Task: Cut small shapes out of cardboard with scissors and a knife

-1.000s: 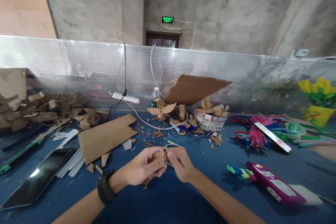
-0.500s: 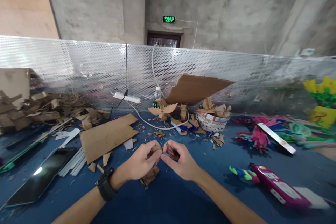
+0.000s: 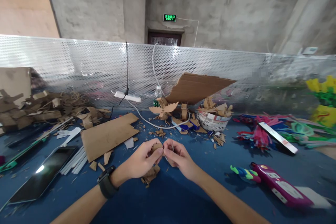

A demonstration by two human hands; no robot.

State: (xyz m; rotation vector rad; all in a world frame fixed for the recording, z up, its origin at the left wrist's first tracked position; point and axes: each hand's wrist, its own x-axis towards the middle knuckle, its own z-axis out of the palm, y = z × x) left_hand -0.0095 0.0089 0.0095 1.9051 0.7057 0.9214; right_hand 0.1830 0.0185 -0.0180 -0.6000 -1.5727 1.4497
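Note:
My left hand [image 3: 144, 159], with a dark watch on its wrist, pinches a small brown cardboard piece [image 3: 156, 147] between thumb and fingers. Touching it from the other side, my right hand [image 3: 180, 157] is closed with its fingertips pressed together; what sits inside them is mostly hidden. Below the left hand lies a scrap of torn cardboard [image 3: 151, 175] on the blue table. Beyond the hands stands a cardboard figure with jagged wings [image 3: 163, 110]. A flat cardboard sheet [image 3: 109, 136] rests to the left.
A tablet [image 3: 43, 175] and white sticks [image 3: 75, 161] lie left. A paper-wrapped basket [image 3: 214, 122] holds cardboard scraps. At right are a phone [image 3: 278, 137], a purple device [image 3: 283, 185] and fuzzy coloured stems [image 3: 258, 138]. A power strip [image 3: 127, 96] hangs near the perforated screen [image 3: 99, 66].
My right hand's fingers have curled further closed and pressed against the left fingertips. The left hand keeps its hold on the cardboard piece. The view has shifted slightly.

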